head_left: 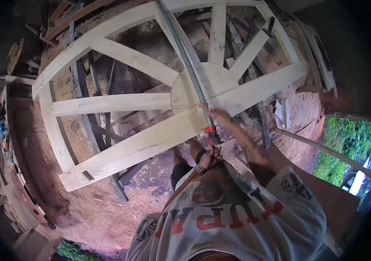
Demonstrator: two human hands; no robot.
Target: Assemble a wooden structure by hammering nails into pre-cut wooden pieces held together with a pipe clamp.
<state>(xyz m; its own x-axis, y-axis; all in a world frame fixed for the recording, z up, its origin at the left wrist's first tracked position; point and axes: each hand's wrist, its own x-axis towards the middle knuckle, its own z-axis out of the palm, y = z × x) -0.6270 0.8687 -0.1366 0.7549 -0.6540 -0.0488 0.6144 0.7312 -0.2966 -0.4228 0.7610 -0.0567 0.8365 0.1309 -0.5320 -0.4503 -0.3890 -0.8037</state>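
Note:
A long metal pipe clamp lies across a pale wooden half-round frame with spokes fanning out from a half-disc hub. At the clamp's near end, its red and black screw head sits by the frame's straight bottom board. My left hand, with a band at the wrist, is closed round the clamp's handle end close to my body. Reaching up past the screw head, my right hand is beside the pipe over the bottom board. It is smeared by motion, so its grip is unclear.
A small dark clamp sits on the upper right spoke. Dark timbers run beneath the frame, above a sawdust-strewn floor. A cluttered bench stands at left. Stacked boards lie at the right, with greenery beyond.

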